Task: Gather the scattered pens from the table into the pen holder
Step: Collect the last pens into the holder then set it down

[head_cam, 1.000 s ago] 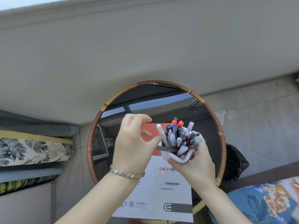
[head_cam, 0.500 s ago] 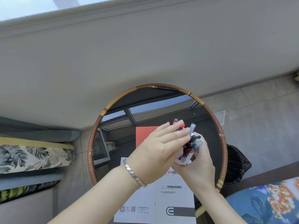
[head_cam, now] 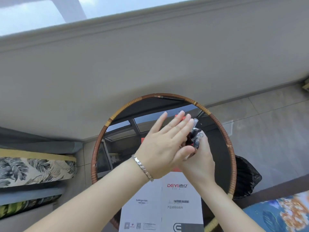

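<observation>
My right hand (head_cam: 199, 162) grips the pen holder from below and lifts it above the round glass table (head_cam: 100, 141). My left hand (head_cam: 164, 144) lies flat, fingers straight and together, across the tops of the pens (head_cam: 196, 132) and hides the holder and most of the bundle. Only a few black, clear and red pen ends stick out past my fingers on the right. One dark pencil (head_cam: 168, 97) lies on the table's far rim.
A white and red instruction booklet (head_cam: 167, 206) lies on the table under my arms. A black bag (head_cam: 245, 178) sits on the floor to the right. Patterned cushions are at the left (head_cam: 33, 168) and lower right (head_cam: 282, 213). A grey wall stands behind.
My left hand let go of a pen it was putting in the holder, moved right and flattened over the pen tops. The holder has stayed in my right hand.
</observation>
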The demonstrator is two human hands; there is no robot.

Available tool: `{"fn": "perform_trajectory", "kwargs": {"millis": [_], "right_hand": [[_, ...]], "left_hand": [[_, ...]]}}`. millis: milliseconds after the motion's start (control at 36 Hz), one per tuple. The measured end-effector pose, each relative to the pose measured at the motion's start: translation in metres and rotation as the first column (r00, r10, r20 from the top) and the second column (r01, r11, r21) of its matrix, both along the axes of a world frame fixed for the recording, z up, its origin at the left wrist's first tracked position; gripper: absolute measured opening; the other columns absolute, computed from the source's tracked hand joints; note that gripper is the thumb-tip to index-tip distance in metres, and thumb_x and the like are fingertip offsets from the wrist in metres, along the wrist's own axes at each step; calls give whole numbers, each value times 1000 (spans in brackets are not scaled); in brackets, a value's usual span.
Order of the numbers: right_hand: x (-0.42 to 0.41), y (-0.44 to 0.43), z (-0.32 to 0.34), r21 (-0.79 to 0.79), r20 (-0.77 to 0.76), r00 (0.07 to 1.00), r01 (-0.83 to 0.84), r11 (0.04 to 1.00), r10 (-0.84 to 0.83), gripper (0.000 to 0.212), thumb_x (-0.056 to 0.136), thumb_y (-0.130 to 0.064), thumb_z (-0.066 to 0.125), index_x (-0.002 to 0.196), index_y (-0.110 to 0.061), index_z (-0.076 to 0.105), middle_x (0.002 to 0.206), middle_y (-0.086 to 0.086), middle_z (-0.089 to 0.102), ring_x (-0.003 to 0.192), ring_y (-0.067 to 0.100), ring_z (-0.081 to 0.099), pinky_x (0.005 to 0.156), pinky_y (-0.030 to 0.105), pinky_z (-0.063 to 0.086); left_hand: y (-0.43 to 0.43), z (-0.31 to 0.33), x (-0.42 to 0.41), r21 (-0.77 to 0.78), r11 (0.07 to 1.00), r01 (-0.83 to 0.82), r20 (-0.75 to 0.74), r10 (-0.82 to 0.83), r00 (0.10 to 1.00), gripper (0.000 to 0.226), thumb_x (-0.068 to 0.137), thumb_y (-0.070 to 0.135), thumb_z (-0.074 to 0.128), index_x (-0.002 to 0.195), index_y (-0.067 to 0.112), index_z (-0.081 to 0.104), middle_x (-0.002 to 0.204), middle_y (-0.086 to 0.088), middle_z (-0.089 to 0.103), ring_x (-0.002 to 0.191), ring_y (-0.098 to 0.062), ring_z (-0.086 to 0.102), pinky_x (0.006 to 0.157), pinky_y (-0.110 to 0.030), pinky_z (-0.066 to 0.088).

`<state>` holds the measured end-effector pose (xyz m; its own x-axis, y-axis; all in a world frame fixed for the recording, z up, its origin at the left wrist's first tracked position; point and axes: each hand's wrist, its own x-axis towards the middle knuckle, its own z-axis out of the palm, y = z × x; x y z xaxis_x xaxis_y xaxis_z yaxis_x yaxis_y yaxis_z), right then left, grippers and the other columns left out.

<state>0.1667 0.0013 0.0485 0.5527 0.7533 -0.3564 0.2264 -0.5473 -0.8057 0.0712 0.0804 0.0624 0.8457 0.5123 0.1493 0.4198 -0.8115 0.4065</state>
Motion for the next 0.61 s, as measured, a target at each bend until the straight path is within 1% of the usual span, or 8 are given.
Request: {"fn": "perform_trajectory", "kwargs": {"millis": [83,139,194,250,333,389,472,611], "right_hand": [[3,13,2,-9,-31,1000,-3,1000,3,46,55,-51,72,92,-42,47,93,-16,66,82,-1,64,69,32,53],[5,21,1,-8,-70,998,-2,1000,2,55,48,-57,75,93,-39,48,93,-14,68,82,2,66,74,39,57],[8,30,-4,-18,-90,996,-6,1000,4,58,48,-61,79,94,-40,49,94,-15,69,82,1,68,76,40,58],[12,37,-11,-32,-59,998,-35,999,33,59,52,-62,81,97,-40,50,96,-16,70,82,0,68,76,39,59],[26,48,-24,-47,-11,997,-73,996,73,61,54,-66,78,100,-37,49,97,-17,69,82,-1,67,75,37,58],[37,56,-32,-50,5,998,-69,996,69,63,53,-68,77,101,-40,49,98,-18,68,83,-2,67,75,34,58],[55,69,-47,-53,23,998,-54,997,55,63,53,-69,77,102,-41,49,100,-19,67,85,-2,67,76,33,58],[84,89,-72,-50,46,997,-62,997,65,61,55,-61,78,102,-38,48,100,-19,67,88,-1,66,77,33,57]], "left_hand": [[13,6,7,-463,881,-100,226,227,947,48,94,36,19,135,22,40,140,15,42,136,3,26,115,-21,14],[23,5,13,-717,693,-72,374,470,800,38,94,28,29,129,36,41,133,18,49,127,4,42,108,-18,32],[40,1,22,-792,603,-101,434,670,602,34,92,25,31,117,43,46,126,9,57,110,-4,59,95,-26,48],[66,-11,31,-805,559,-198,393,754,526,28,94,21,34,105,40,51,112,8,62,93,-9,66,83,-28,54],[106,-39,48,-755,534,-381,134,695,707,24,93,9,41,98,23,59,96,4,66,86,-11,64,87,-34,51],[130,-66,59,-639,593,-490,-99,569,816,22,91,9,46,105,15,61,105,-3,67,97,-17,62,93,-34,48],[160,-105,77,-434,717,-546,-337,433,836,28,89,11,48,116,15,57,123,-5,60,111,-22,56,96,-35,45],[198,-164,112,-335,769,-544,-462,369,806,30,87,15,51,116,16,55,124,-8,57,110,-29,55,95,-43,46]]}}
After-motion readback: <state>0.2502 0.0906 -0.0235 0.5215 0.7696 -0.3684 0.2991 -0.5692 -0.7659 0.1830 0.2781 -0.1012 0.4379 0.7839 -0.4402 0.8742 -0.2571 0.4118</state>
